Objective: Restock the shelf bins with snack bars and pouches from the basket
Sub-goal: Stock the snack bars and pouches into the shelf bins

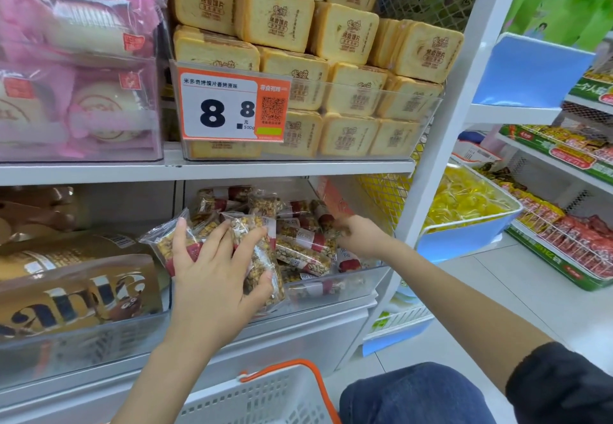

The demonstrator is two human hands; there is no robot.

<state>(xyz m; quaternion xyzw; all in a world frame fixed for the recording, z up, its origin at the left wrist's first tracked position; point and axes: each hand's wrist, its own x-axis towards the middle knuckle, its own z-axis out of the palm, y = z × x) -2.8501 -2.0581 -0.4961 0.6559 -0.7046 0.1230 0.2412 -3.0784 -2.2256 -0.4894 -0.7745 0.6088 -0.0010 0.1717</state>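
— What do we see on the far left?

— We see pink-wrapped cakes [76, 58] in the upper bin, and brown pouches [73, 277] in the bin below them.

— And our left hand [215, 271]?

— It reaches into the clear bin [331, 287] on the lower shelf. Its fingers are spread and curled round a handful of snack bars [262, 257], thumb on the nearest wrapper.

— Above that?

— We see toast-slice packs [341, 35] stacked behind an orange price tag [232, 108].

— Where are the rest of the bars?

— They lie heaped in the same clear bin, between our two hands.

— Our right hand [361, 234]?

— It is deep at the bin's right end, among the bars. We cannot tell whether it holds anything; the fingers are hidden.

— And the basket [265, 397]?

— It sits below the shelf, white with an orange handle, just beside our knee.
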